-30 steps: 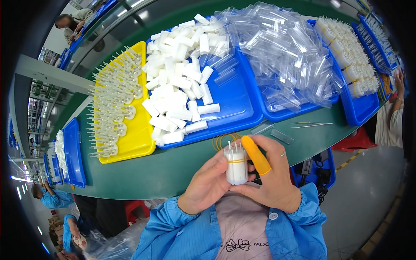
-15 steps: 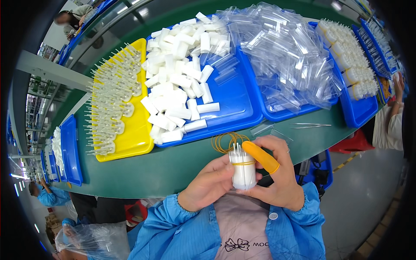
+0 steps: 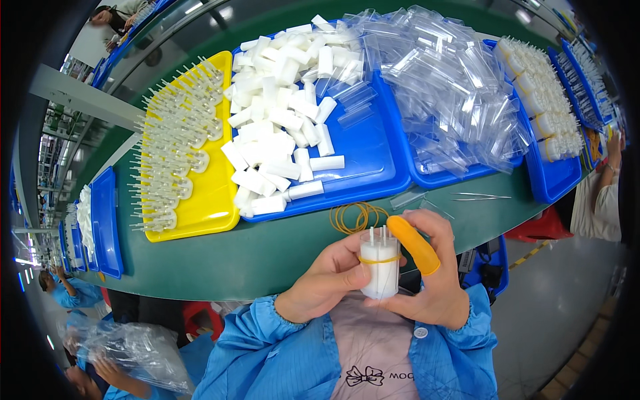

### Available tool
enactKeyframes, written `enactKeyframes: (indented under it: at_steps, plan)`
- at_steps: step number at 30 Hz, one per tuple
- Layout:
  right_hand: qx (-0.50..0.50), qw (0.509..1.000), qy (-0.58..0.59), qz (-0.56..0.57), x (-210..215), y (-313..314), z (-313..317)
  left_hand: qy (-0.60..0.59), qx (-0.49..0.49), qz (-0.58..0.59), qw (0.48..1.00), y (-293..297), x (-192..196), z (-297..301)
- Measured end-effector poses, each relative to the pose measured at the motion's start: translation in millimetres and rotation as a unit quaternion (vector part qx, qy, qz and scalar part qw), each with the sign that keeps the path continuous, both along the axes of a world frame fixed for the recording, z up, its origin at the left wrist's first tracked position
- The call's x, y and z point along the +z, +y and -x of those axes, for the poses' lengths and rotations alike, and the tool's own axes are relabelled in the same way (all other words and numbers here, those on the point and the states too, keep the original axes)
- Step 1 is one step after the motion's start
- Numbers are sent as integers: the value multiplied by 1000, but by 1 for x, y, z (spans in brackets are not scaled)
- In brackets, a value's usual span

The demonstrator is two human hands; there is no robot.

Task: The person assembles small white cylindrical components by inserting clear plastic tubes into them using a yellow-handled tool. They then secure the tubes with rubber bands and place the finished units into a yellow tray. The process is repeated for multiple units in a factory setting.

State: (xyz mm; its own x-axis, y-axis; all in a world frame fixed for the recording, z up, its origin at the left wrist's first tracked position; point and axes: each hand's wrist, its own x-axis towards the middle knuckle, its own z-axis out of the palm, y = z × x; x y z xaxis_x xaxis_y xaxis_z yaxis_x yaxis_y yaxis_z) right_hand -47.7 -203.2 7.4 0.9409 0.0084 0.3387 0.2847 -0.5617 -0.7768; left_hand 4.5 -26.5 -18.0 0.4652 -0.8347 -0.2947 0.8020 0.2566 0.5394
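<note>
Held in front of my chest is a white foam-like bundle (image 3: 380,277) with thin pale pins standing up from its top, clear plastic about its sides and a yellow rubber band (image 3: 380,259) round its upper part. My left hand (image 3: 327,280) grips it from the left, thumb pressed on its front. At the other side is my right hand (image 3: 433,280), its thumb under the base. A yellow finger cot (image 3: 415,245) covers the right index finger, which is curved beside the pins. Loose rubber bands (image 3: 357,217) lie on the table just beyond.
A yellow tray (image 3: 217,167) of pinned white pieces stands left. Blue trays hold white foam blocks (image 3: 267,143), clear plastic pieces (image 3: 453,87) and banded bundles (image 3: 543,100). Tweezers (image 3: 480,197) lie on the green table (image 3: 193,270). Another person handles a clear bag (image 3: 137,353) at lower left.
The bundle appears turned in my hands, with fewer pins showing. My right index finger has lifted slightly off its rim. The person at lower left has moved their hands and bag.
</note>
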Motion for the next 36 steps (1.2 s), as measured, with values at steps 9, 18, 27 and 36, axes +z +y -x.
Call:
enactKeyframes:
  at_steps: [9, 18, 27, 36]
  plan:
    - [14, 999, -29, 19, -4, -1, 4, 86, 8, 39, 995, -3, 1, 2]
    - [2, 995, -42, 94, -2, 4, 3, -6, 49, 6, 999, -4, -7, 9]
    - [12, 993, -29, 114, 1, -1, 2, -44, 29, -20, 998, -5, -8, 10]
    - [11, 999, 0, 53, 1, 0, 0, 13, 6, -29, 999, -4, -1, 4]
